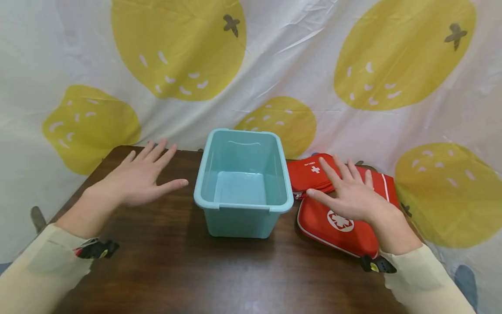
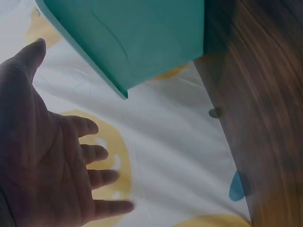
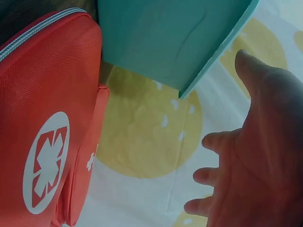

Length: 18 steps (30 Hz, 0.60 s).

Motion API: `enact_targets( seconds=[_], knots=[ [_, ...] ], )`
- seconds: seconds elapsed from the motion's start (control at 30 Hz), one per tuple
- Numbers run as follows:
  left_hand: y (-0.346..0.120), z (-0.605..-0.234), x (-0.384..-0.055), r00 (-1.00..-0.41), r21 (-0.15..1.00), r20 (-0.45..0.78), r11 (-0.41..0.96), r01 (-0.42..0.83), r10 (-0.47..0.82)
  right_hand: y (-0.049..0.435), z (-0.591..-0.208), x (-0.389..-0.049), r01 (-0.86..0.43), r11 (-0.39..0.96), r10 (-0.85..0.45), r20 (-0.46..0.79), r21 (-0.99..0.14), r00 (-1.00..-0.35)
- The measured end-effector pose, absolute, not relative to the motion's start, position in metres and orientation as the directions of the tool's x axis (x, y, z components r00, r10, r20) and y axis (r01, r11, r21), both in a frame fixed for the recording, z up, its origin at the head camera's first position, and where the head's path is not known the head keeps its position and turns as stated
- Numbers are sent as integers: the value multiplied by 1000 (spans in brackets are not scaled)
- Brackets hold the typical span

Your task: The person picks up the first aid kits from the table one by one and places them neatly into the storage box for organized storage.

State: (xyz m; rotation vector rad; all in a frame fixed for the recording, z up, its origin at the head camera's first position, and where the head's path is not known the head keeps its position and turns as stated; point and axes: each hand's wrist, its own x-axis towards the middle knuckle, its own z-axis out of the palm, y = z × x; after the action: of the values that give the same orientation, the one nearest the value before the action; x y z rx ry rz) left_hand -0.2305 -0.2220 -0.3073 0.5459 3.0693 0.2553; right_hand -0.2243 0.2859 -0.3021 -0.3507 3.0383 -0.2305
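A light teal plastic bin (image 1: 243, 222) stands upright at the middle of the table, with nothing inside it. Left of the bin, my left hand (image 1: 137, 179) is held in the air, its fingers spread and touching nothing. My right hand (image 1: 349, 192) hovers above the red first-aid bags, also with spread fingers. The nearer bag (image 1: 321, 226) has a round white emblem and a pale zip edge. Behind it lies a smaller red pouch (image 1: 307, 174) with a white cross. In the right wrist view, the bag (image 3: 47, 99) appears apart from the palm.
The dark wooden table (image 1: 164, 270) reaches back to a white curtain (image 1: 282, 52) printed with yellow fruit. Another red piece with a white stripe (image 1: 386, 187) lies at the right, partly hidden by my right hand.
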Motion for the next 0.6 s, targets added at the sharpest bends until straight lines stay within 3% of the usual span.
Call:
enact_targets(
  seconds=[0.4,0.6],
  knots=[
    [-183,-306,-223,-903,295,47,858,421,427,288,-306,-223,-201,968,-214,-71,-151,-974],
    [-154,-304,-221,-893,309,68,842,443,445,288,-305,-223,-193,969,-206,-77,-154,-975]
  ],
)
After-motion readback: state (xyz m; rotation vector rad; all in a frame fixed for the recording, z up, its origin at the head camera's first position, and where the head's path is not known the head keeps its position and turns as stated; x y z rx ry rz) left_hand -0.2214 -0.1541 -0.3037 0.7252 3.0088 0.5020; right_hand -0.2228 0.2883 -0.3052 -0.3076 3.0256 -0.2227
